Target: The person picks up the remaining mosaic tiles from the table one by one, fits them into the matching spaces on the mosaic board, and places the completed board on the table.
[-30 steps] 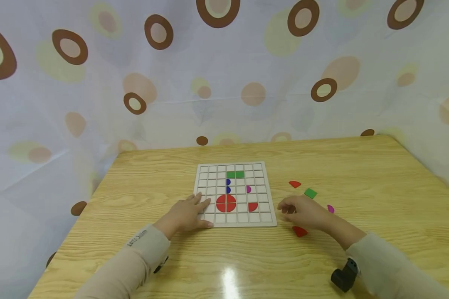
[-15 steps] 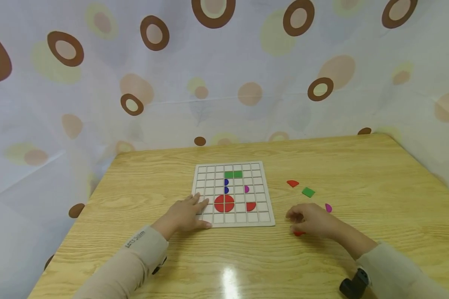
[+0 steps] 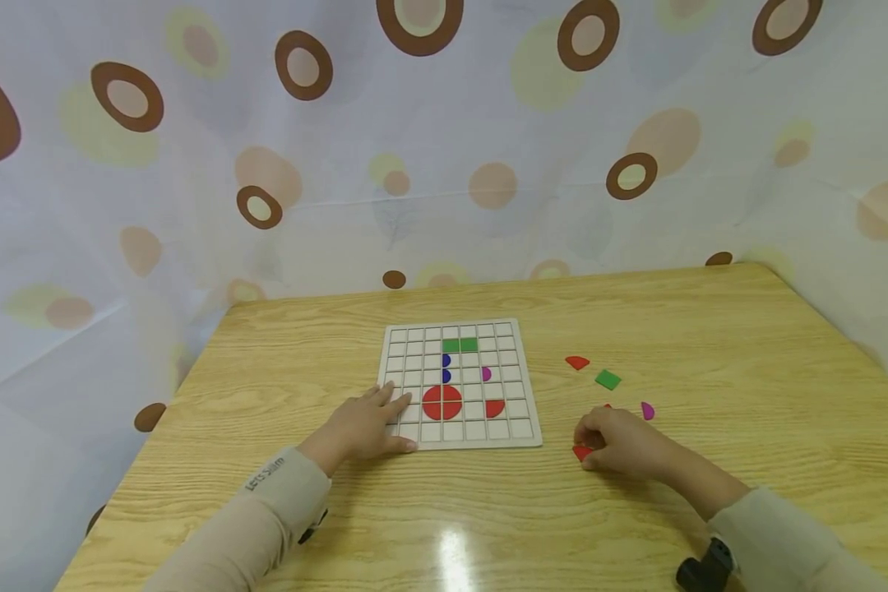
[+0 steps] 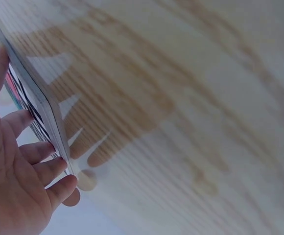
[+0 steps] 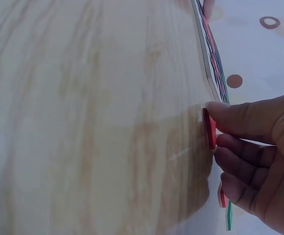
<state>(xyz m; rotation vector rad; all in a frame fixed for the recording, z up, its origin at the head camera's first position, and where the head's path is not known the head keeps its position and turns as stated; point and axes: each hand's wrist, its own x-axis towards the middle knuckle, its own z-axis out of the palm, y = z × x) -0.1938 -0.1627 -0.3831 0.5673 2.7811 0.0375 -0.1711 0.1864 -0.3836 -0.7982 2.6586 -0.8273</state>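
In the head view, my left hand (image 3: pixel 358 425) rests with spread fingers on the near left corner of a white grid board (image 3: pixel 407 376). The left wrist view shows those fingers (image 4: pixel 49 171) along the board's edge. Set in the grid are two green squares (image 3: pixel 460 345), two blue half circles, a purple half circle (image 3: pixel 486 374), a red circle made of quarters (image 3: pixel 441 403) and a lone red quarter circle (image 3: pixel 495 408). Right of the board my right hand (image 3: pixel 625 441) pinches a red quarter-circle piece (image 5: pixel 211 128) at the table, thumb on one side and fingers on the other.
Loose on the wooden table (image 3: pixel 414 518) lie a red quarter circle (image 3: pixel 577 363), a green square (image 3: pixel 608 379) and a purple half circle (image 3: pixel 647 410). Another red piece (image 3: pixel 608 406) peeks out behind my right hand. A patterned cloth (image 3: pixel 444 222) hangs behind the table.
My right hand has moved away from the board, right and nearer to me, and its fingers have closed on the red quarter-circle piece. The left hand stays on the board.
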